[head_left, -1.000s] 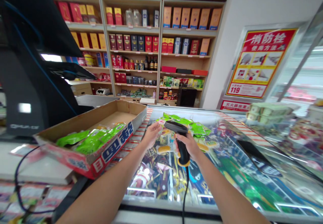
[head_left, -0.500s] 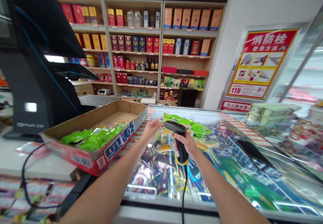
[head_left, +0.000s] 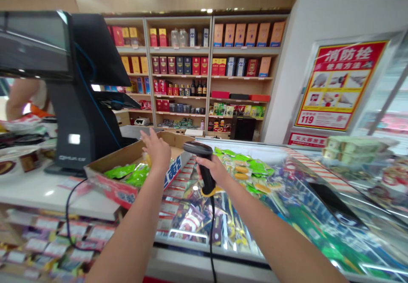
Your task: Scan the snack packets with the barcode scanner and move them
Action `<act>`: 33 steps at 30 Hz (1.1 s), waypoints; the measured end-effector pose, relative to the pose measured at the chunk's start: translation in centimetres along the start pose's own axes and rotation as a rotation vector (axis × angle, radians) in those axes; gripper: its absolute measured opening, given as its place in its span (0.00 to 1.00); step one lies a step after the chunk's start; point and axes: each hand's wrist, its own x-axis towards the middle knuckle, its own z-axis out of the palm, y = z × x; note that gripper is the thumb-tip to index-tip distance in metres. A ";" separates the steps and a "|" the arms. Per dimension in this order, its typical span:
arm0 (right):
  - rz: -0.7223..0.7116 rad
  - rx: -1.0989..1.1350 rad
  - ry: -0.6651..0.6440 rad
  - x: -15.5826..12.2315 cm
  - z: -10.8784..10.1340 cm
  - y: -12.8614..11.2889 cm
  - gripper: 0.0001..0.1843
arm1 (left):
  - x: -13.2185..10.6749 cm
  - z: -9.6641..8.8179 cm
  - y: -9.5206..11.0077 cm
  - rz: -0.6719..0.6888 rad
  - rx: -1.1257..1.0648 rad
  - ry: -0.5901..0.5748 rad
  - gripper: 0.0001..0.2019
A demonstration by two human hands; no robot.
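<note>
My right hand (head_left: pixel 214 169) is closed round the black handle of a corded barcode scanner (head_left: pixel 202 155), held upright above the glass lid of a chest freezer (head_left: pixel 296 198). My left hand (head_left: pixel 157 149) hovers over an open cardboard box (head_left: pixel 118 190), fingers spread, with nothing clearly in it. Green snack packets (head_left: pixel 127 171) lie in the box just below that hand. A pile of green and yellow snack packets (head_left: pixel 247 166) rests on the freezer lid right of the scanner.
A black checkout terminal (head_left: pixel 79 117) with a screen stands on the white counter (head_left: pixel 41 191) left of the box. Another person's arm (head_left: pixel 19 98) shows behind it. Shelves of boxed goods (head_left: pixel 191 62) fill the back wall. A red fire-hydrant poster (head_left: pixel 338 85) hangs at the right.
My left hand has left the packet pile on the freezer and swung left over the box, its fingers now spread. The view has turned left. The scanner stays in my right hand.
</note>
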 end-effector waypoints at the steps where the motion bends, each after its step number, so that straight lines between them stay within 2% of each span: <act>1: -0.013 -0.003 -0.015 0.1 0.6 -0.1 0.15 | -0.3 -0.1 -0.1 0.013 0.020 -0.004 0.30; 5: -0.022 -0.002 -0.017 0.0 0.9 0.3 0.15 | -2.1 0.4 -0.2 0.126 -0.007 -0.031 0.27; 8: 0.001 0.015 0.046 -0.6 -0.7 1.1 0.15 | -4.0 1.9 0.0 0.291 -0.093 -0.166 0.24; 10: 0.010 0.013 0.104 -1.3 -2.4 1.5 0.16 | -5.7 3.4 0.1 0.405 -0.103 -0.366 0.20; 14: 0.003 0.007 0.264 -2.8 -6.7 2.2 0.16 | -9.5 6.7 0.5 0.522 0.017 -0.929 0.11; 16: 0.014 0.007 0.327 -3.5 -8.7 2.5 0.17 | -11.3 8.0 0.6 0.544 0.077 -1.160 0.12; 17: 0.019 0.018 0.362 -3.8 -9.6 2.7 0.17 | -12.1 8.6 0.6 0.558 0.104 -1.234 0.15; 19: 0.031 0.043 0.425 -4.3 -11.0 3.2 0.18 | -13.2 9.2 0.6 0.599 0.170 -1.307 0.23; 21: 0.039 0.067 0.469 -4.6 -12.0 3.8 0.19 | -13.8 9.6 0.4 0.638 0.247 -1.343 0.26; 24: 0.057 0.071 0.480 -4.8 -12.5 4.7 0.18 | -13.7 9.9 -0.3 0.627 0.279 -1.359 0.18; 26: 0.067 0.043 0.454 -5.0 -12.4 5.0 0.16 | -13.2 10.2 -1.2 0.543 0.160 -1.319 0.08; 27: 0.066 0.028 0.434 -5.0 -12.3 5.0 0.15 | -13.0 10.3 -1.7 0.451 0.046 -1.305 0.07; 28: 0.061 0.016 0.411 -5.1 -12.1 5.0 0.14 | -12.7 10.5 -2.2 0.315 -0.102 -1.303 0.09; 31: 0.047 -0.001 0.351 -5.5 -11.4 4.8 0.13 | -12.2 10.9 -3.6 -0.223 -0.636 -1.295 0.13; 33: 0.058 -0.019 0.313 -5.7 -11.0 4.5 0.14 | -12.1 11.0 -4.0 -0.488 -0.906 -1.237 0.13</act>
